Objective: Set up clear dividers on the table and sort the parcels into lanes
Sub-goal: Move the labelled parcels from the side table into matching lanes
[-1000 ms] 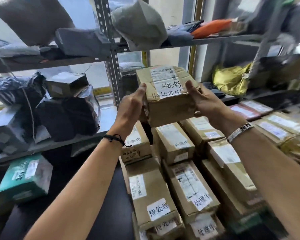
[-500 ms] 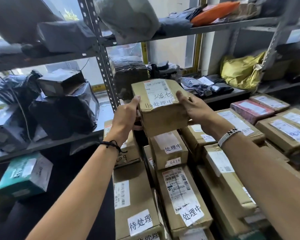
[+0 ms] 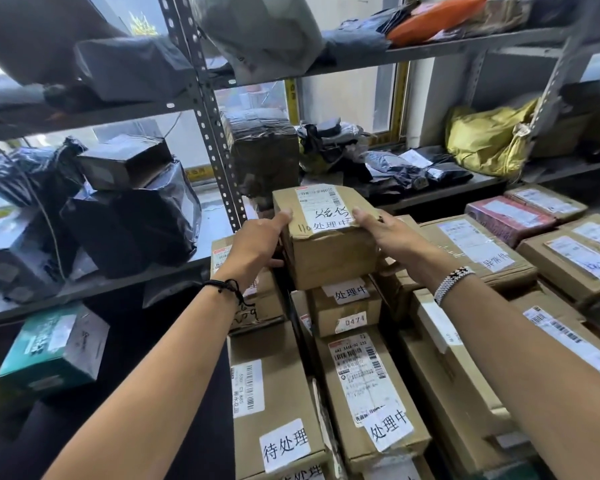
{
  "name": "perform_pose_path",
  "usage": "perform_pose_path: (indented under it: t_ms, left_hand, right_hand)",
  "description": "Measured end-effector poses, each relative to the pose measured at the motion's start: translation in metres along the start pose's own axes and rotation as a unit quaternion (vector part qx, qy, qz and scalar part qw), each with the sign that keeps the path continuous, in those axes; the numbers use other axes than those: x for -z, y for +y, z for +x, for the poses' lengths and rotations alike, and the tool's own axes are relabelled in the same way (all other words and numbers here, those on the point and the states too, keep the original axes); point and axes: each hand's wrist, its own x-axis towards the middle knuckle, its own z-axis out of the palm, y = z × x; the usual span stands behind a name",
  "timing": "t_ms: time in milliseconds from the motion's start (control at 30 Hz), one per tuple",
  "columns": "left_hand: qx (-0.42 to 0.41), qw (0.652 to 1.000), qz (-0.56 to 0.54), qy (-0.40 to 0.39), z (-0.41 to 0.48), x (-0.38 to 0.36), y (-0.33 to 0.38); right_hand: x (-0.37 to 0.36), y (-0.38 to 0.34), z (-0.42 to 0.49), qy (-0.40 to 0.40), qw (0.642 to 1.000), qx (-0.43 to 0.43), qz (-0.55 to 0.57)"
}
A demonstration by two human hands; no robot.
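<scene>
A small brown cardboard parcel [image 3: 329, 254] with a white shipping label and handwriting on top is held between both hands. My left hand [image 3: 257, 244] grips its left side and my right hand [image 3: 392, 240] grips its right side. It sits just above the far end of the middle row of parcels, over a box [image 3: 347, 306] labelled in Chinese; contact is unclear. Rows of brown labelled parcels [image 3: 371, 393] run toward me in lanes on the table. A thin clear divider edge [image 3: 326, 424] shows between the left and middle rows.
Grey metal shelving [image 3: 205, 109] stands behind the table with black-wrapped parcels [image 3: 132, 220], a yellow bag [image 3: 489, 136] and an orange bag [image 3: 433, 15]. A teal box [image 3: 52, 348] sits low at left. More boxes, one pinkish [image 3: 510, 216], fill the right side.
Both hands have lowered the small parcel from in front of the shelf down onto the far end of the middle row. The view has tilted downward.
</scene>
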Motion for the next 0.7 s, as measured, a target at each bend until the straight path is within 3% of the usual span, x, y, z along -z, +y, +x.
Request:
perform_pose_path:
  t_ms: [300, 700]
  left_hand:
    - [-0.084, 0.99, 0.096, 0.054, 0.0, 0.007, 0.006]
    - [-0.103, 0.988, 0.092, 0.072, -0.021, 0.027, 0.018]
  right_hand:
    - [0.004, -0.008, -0.006, 0.017, 1.0, 0.003, 0.002]
    - [0.01, -0.028, -0.022, 0.06, 0.995, 0.061, -0.054]
